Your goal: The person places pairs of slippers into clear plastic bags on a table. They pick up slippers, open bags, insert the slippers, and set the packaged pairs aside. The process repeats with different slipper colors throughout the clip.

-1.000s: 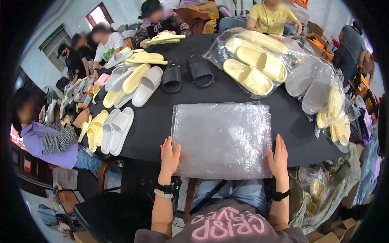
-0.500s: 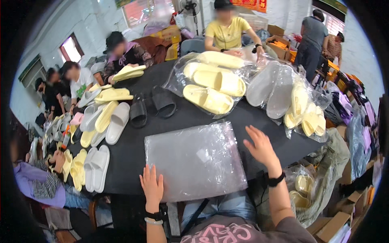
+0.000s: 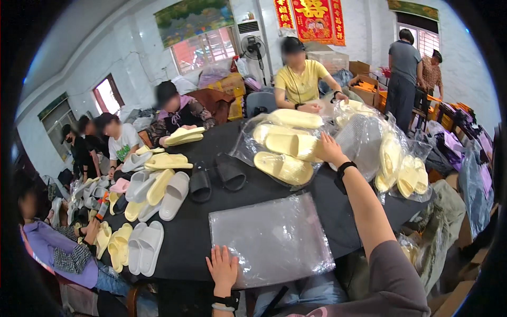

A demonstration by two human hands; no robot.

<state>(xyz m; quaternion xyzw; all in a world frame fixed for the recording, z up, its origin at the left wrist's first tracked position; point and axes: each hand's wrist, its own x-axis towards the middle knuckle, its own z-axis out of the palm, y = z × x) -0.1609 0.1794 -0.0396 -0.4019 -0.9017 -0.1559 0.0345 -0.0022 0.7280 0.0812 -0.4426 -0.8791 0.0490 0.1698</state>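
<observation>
My left hand (image 3: 223,268) lies flat, fingers spread, on the near left corner of a clear plastic bag (image 3: 274,235), perhaps a stack of them. My right hand (image 3: 332,149) is stretched across the black table to the bagged slippers. Its fingers are extended at the edge of the plastic around several pale yellow slippers (image 3: 285,168); I cannot tell whether they grip the film. Right of that hand are grey slippers (image 3: 359,138) in clear plastic, with more bagged yellow slippers (image 3: 413,177) beside them.
Two black slippers (image 3: 229,171) sit at the table's middle left. Loose grey slippers (image 3: 145,248) and yellow ones (image 3: 120,247) crowd the left side. Opposite me sits a person in a yellow shirt (image 3: 298,82); others sit along the left. A greenish sack (image 3: 446,232) hangs at the right edge.
My right hand has moved forward from beside the flat bag to the bagged yellow slippers. My left hand stays on the bag. The head view has tilted up and shifted left.
</observation>
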